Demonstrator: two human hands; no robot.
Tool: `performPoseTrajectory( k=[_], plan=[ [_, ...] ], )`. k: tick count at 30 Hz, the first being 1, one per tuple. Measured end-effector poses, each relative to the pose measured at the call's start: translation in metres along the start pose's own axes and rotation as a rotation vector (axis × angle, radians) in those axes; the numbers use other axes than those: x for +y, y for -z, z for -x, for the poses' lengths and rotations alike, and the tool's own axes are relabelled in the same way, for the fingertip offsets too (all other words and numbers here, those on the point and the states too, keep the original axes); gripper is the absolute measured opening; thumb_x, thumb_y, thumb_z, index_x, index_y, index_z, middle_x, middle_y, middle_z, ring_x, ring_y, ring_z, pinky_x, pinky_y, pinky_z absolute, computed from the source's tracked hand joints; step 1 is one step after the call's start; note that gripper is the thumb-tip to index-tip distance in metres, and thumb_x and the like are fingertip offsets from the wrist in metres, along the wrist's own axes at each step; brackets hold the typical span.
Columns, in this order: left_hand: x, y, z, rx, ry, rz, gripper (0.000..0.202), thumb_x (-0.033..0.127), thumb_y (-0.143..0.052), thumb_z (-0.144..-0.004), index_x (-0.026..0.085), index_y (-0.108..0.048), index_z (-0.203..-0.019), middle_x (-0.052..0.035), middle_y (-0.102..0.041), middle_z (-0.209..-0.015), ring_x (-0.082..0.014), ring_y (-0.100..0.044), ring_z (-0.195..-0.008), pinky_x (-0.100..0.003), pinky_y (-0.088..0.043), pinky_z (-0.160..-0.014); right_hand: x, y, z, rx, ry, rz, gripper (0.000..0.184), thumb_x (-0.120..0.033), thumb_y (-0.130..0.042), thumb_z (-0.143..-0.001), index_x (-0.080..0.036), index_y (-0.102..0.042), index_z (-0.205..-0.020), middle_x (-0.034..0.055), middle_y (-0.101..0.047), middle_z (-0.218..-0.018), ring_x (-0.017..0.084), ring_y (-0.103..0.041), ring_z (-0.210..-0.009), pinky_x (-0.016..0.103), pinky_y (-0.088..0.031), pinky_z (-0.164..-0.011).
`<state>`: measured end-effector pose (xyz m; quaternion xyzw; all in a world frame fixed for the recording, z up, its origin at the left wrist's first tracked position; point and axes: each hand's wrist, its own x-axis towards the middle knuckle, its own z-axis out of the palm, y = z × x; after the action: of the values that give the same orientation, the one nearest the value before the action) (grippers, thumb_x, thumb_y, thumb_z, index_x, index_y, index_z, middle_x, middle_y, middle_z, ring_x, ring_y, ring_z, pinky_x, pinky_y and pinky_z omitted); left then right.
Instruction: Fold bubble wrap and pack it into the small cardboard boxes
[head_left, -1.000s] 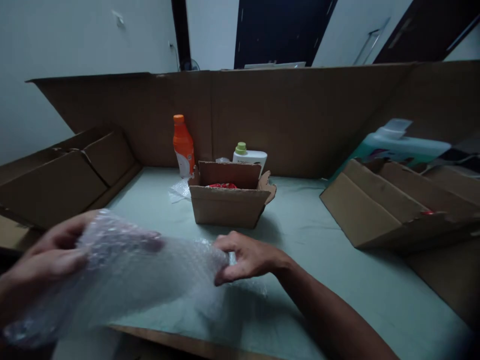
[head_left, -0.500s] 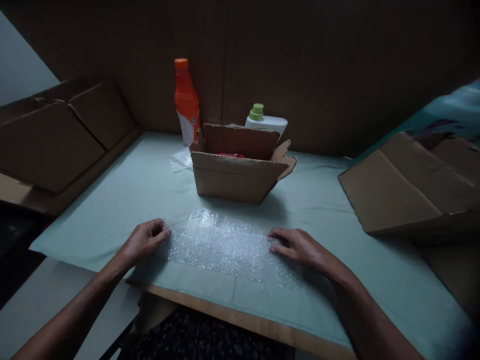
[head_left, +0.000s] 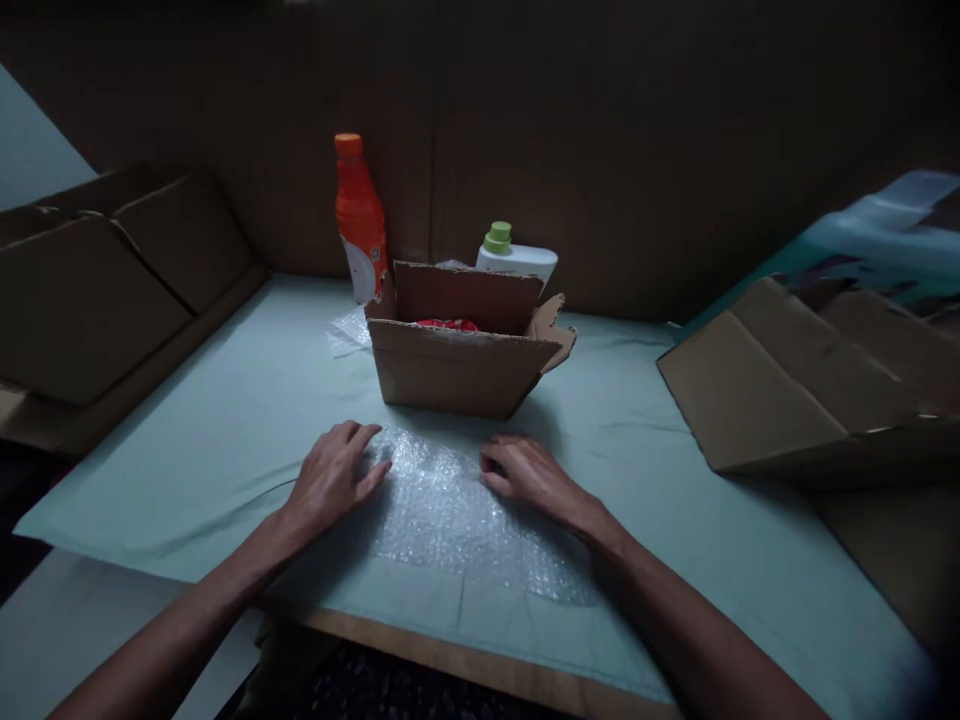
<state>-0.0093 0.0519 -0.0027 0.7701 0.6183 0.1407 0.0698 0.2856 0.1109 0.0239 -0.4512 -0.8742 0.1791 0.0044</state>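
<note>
A sheet of bubble wrap point(head_left: 450, 510) lies flat on the pale green table cover point(head_left: 225, 420) near the front edge. My left hand point(head_left: 334, 478) rests palm down on its left part, fingers stretched out. My right hand point(head_left: 525, 472) lies flat on its upper right part, fingers extended. Just behind the sheet stands a small open cardboard box point(head_left: 457, 365) with something red point(head_left: 446, 324) inside.
An orange bottle point(head_left: 358, 215) and a white bottle with a green cap point(head_left: 514, 255) stand behind the box, beside a scrap of bubble wrap point(head_left: 346, 330). Flattened cardboard boxes lie at the left point(head_left: 97, 290) and right point(head_left: 810, 385). A tall cardboard wall point(head_left: 637, 150) closes the back.
One second ago both hands held the bubble wrap in the air. It was then laid flat on the table, and both hands have since slid inward over it toward the middle.
</note>
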Motion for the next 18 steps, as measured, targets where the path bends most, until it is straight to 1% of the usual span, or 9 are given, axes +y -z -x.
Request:
performPoseTrajectory(
  k=[2,4,8,10,12,14,15,17,18],
  plan=[
    [0.003,-0.006,0.004,-0.039,-0.039,-0.039,0.035,0.037,-0.054,-0.091,0.019,-0.059,-0.121,-0.0121,-0.064,-0.108,-0.0298,-0.06,-0.098,-0.042,-0.05,-0.085,0.011,0.003,0.009,0.035,-0.028,-0.005,0.015,-0.01,-0.056,-0.08,-0.02,-0.064,-0.073,0.006,-0.072,-0.082,0.02,-0.063,-0.075,0.03,-0.039,-0.068],
    [0.002,-0.01,0.01,-0.065,-0.05,-0.054,0.03,0.035,-0.056,-0.091,0.02,-0.061,-0.116,-0.0116,-0.064,-0.109,-0.03,-0.059,-0.098,-0.043,-0.05,-0.085,0.034,0.009,0.025,0.07,-0.136,0.021,0.017,-0.012,-0.052,-0.081,-0.02,-0.064,-0.073,0.0048,-0.071,-0.079,0.018,-0.061,-0.071,0.03,-0.037,-0.067],
    [-0.004,-0.014,0.014,-0.075,-0.054,-0.052,0.028,0.033,-0.056,-0.092,0.02,-0.061,-0.117,-0.0114,-0.064,-0.11,-0.03,-0.057,-0.1,-0.044,-0.049,-0.087,0.103,0.028,0.052,0.12,-0.425,0.173,0.015,-0.017,-0.054,-0.08,-0.021,-0.065,-0.072,0.0052,-0.068,-0.069,0.019,-0.056,-0.062,0.031,-0.03,-0.06],
    [-0.005,-0.015,0.012,-0.083,-0.059,-0.059,0.029,0.033,-0.057,-0.091,0.019,-0.061,-0.117,-0.0117,-0.064,-0.109,-0.0303,-0.057,-0.099,-0.045,-0.049,-0.086,0.136,0.038,0.057,0.199,-0.535,0.233,0.012,-0.018,-0.058,-0.08,-0.02,-0.067,-0.072,0.0068,-0.068,-0.068,0.021,-0.056,-0.062,0.033,-0.031,-0.061],
    [-0.007,-0.016,0.013,-0.064,-0.066,-0.063,0.03,0.033,-0.058,-0.091,0.018,-0.062,-0.117,-0.0129,-0.063,-0.11,-0.0311,-0.058,-0.099,-0.046,-0.051,-0.085,0.159,0.047,0.057,0.311,-0.629,0.279,0.011,-0.019,-0.06,-0.081,-0.018,-0.07,-0.079,0.0115,-0.072,-0.078,0.024,-0.061,-0.071,0.036,-0.036,-0.067],
    [-0.009,-0.016,0.016,0.014,-0.075,-0.067,0.032,0.033,-0.058,-0.091,0.016,-0.061,-0.118,-0.0149,-0.063,-0.112,-0.0322,-0.059,-0.1,-0.047,-0.052,-0.084,0.167,0.051,0.057,0.485,-0.654,0.314,0.017,-0.023,-0.061,-0.085,-0.015,-0.072,-0.094,0.0191,-0.073,-0.103,0.031,-0.064,-0.089,0.042,-0.041,-0.075],
    [-0.01,-0.015,0.02,0.07,-0.086,-0.069,0.033,0.033,-0.058,-0.092,0.016,-0.061,-0.119,-0.0159,-0.062,-0.114,-0.0327,-0.059,-0.102,-0.047,-0.052,-0.084,0.163,0.049,0.058,0.587,-0.616,0.322,0.022,-0.026,-0.061,-0.087,-0.013,-0.071,-0.102,0.0217,-0.07,-0.115,0.033,-0.064,-0.097,0.045,-0.043,-0.08],
    [-0.008,-0.014,0.027,0.173,-0.126,-0.066,0.034,0.032,-0.058,-0.092,0.016,-0.059,-0.122,-0.0175,-0.061,-0.12,-0.0328,-0.059,-0.106,-0.048,-0.053,-0.086,0.138,0.037,0.062,0.756,-0.4,0.294,0.029,-0.031,-0.061,-0.091,-0.013,-0.069,-0.112,0.0218,-0.067,-0.124,0.034,-0.063,-0.107,0.049,-0.046,-0.086],
    [-0.004,-0.013,0.031,0.204,-0.157,-0.062,0.034,0.03,-0.058,-0.093,0.016,-0.057,-0.124,-0.0182,-0.06,-0.124,-0.0326,-0.058,-0.109,-0.048,-0.052,-0.088,0.117,0.027,0.063,0.788,-0.246,0.258,0.03,-0.032,-0.06,-0.092,-0.014,-0.068,-0.115,0.02,-0.068,-0.124,0.033,-0.063,-0.108,0.05,-0.048,-0.089]
  ],
)
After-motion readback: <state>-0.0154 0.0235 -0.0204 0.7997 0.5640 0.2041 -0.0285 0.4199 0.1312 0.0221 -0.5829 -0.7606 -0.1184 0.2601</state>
